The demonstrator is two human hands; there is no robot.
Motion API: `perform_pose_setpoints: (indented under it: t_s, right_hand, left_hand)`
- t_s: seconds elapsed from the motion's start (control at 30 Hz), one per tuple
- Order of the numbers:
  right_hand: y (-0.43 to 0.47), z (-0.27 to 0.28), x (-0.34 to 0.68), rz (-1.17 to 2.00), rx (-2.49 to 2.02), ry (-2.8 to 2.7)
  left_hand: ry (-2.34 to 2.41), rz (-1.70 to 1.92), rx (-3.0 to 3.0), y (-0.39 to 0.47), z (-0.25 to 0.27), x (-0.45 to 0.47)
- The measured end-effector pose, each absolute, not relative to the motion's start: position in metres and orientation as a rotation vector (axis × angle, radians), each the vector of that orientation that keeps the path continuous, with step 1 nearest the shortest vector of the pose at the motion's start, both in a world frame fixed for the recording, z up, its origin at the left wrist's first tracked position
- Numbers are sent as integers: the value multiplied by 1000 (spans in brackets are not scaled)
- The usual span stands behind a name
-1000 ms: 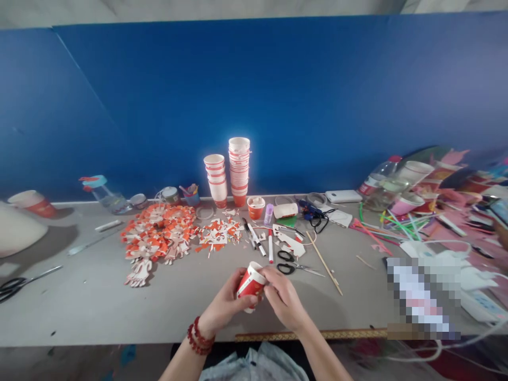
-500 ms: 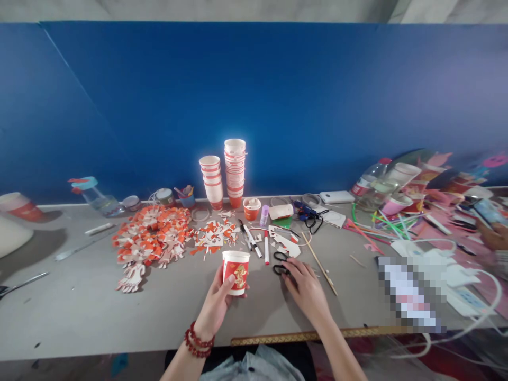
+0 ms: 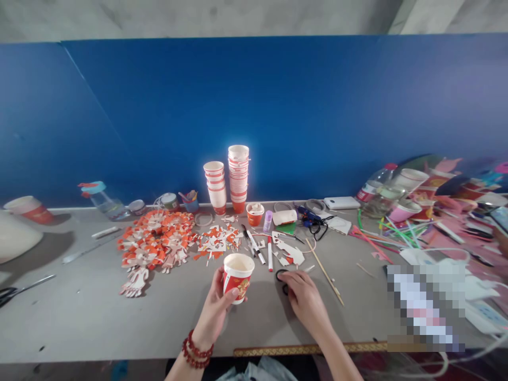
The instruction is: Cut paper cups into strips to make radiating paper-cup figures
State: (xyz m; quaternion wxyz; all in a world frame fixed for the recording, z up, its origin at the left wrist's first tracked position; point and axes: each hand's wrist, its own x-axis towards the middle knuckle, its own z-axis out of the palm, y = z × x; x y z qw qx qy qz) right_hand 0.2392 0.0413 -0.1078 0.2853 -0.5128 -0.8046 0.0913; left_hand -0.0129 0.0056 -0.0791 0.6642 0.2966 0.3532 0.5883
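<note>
A red and white paper cup (image 3: 237, 275) with a gold design is in my left hand (image 3: 217, 304). The fingers wrap round its side, and the open rim leans toward me. My right hand (image 3: 307, 299) is closed over black-handled scissors (image 3: 281, 274) on the table; the fingers cover part of the handles. Beyond the hands lie a red marker (image 3: 270, 254), black and white pens (image 3: 256, 246), and a white cut paper sheet (image 3: 288, 247). A thin wooden stick (image 3: 325, 271) rests to the right of my right hand.
Two tall cup stacks (image 3: 238, 180) stand by the blue partition (image 3: 278, 106). A heap of orange-white paper cutouts (image 3: 156, 238) and scraps (image 3: 218, 241) lies left of centre. At right are a blue glue gun (image 3: 307, 216), bottles (image 3: 375, 185), a power strip (image 3: 484, 317) and cables.
The cup has tipped so that more of its inside shows. My right hand has closed further over the scissors handles. The whole view has shifted slightly.
</note>
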Motion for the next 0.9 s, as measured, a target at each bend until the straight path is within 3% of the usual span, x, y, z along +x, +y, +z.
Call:
perform_pose_setpoints:
  t_s: [0.27,0.9]
  right_hand:
    - [28,-103,240,264,-1340,-2133]
    - [8,-122,255,104,-1833,-1993]
  left_hand:
    - [798,1401,540,11,-75,-15]
    - [746,1423,616,10,-82,-18]
